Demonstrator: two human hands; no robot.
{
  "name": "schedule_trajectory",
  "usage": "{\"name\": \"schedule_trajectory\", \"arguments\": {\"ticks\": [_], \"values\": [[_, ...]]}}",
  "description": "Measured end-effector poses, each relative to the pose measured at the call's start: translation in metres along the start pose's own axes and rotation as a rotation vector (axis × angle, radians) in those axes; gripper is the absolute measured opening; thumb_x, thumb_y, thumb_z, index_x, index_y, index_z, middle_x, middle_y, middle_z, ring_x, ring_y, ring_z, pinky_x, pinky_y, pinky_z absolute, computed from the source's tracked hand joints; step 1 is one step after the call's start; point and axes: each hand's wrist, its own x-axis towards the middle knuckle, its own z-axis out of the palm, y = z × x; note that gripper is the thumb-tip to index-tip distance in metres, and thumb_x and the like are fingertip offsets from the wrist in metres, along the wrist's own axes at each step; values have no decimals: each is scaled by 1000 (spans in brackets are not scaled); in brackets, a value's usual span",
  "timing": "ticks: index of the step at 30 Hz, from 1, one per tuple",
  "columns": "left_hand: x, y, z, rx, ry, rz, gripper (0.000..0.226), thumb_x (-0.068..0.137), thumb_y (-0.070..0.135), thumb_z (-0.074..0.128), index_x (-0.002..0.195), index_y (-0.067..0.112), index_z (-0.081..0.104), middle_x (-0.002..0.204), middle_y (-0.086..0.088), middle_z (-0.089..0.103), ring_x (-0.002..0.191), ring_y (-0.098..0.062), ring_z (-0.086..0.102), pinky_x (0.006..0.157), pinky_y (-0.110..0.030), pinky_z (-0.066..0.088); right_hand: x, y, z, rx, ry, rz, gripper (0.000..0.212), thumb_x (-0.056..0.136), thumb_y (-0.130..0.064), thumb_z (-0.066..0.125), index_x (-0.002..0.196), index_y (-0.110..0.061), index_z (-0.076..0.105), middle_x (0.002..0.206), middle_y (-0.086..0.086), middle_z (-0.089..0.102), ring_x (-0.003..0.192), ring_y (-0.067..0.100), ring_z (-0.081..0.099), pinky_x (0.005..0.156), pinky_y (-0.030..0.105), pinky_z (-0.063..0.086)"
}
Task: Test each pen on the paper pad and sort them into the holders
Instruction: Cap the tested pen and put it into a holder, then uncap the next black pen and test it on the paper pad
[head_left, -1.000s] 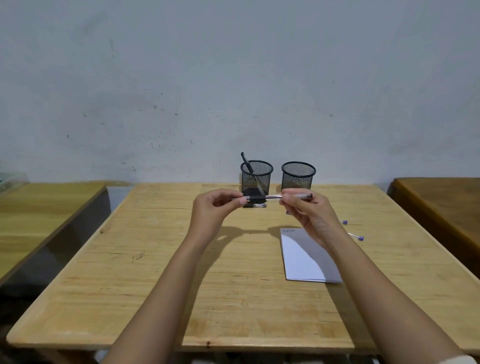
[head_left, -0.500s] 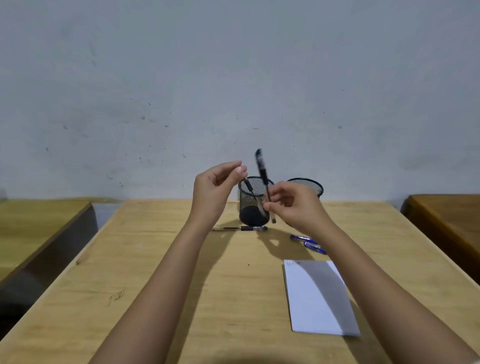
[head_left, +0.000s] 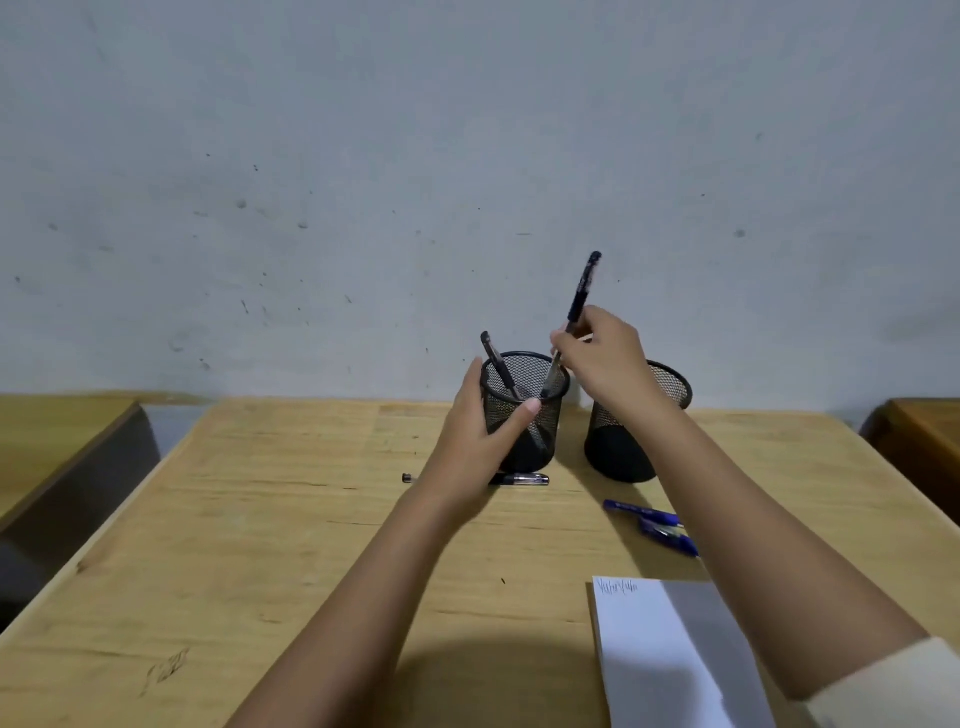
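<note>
**Dropping a black pen into the left mesh holder**

Right hand (head_left: 605, 358) is pinching a black capped pen (head_left: 574, 322), tip dipping inside the left mesh holder (head_left: 524, 410); left hand (head_left: 475, 436) is wrapping around that cup. Another black pen (head_left: 497, 364) is leaning inside already. Paper pad (head_left: 670, 654) is sitting on the scuffed wooden table (head_left: 260, 519), grey speckled wall (head_left: 363, 182) behind.

The left hand (head_left: 475, 436) is covering the middle of a black pen (head_left: 524, 479) on the bench (head_left: 260, 519), the right arm (head_left: 753, 519) is hiding the blue pens' (head_left: 644, 517) right ends, and the paper pad's (head_left: 660, 654) near end is running off frame.
</note>
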Motion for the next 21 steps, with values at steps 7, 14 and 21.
{"name": "schedule_trajectory", "arguments": {"ticks": [7,14,21], "values": [[4,-9,-1,-19,10,-9,50,88,32,63,127,41,34,115,28,52,103,22,49,79,-1,40,3,7,14,-268,-95,-40,17,87,-14,54,92,-3,66,86,8,63,79,16,52,62,18,35],[1,-3,-5,-32,-33,12,50,88,36,62,133,33,40,125,17,57,116,5,52,93,-18,45,-9,0,3,-251,-73,-96,28,86,-12,54,111,-5,64,113,12,65,101,21,59,84,22,42],[-46,-6,-47,379,-74,-81,78,87,56,51,149,24,17,156,9,19,132,-1,28,101,-20,23,-75,1,0,-92,-89,-377,16,82,-5,57,94,-8,68,93,4,65,88,14,60,82,19,48]]}}
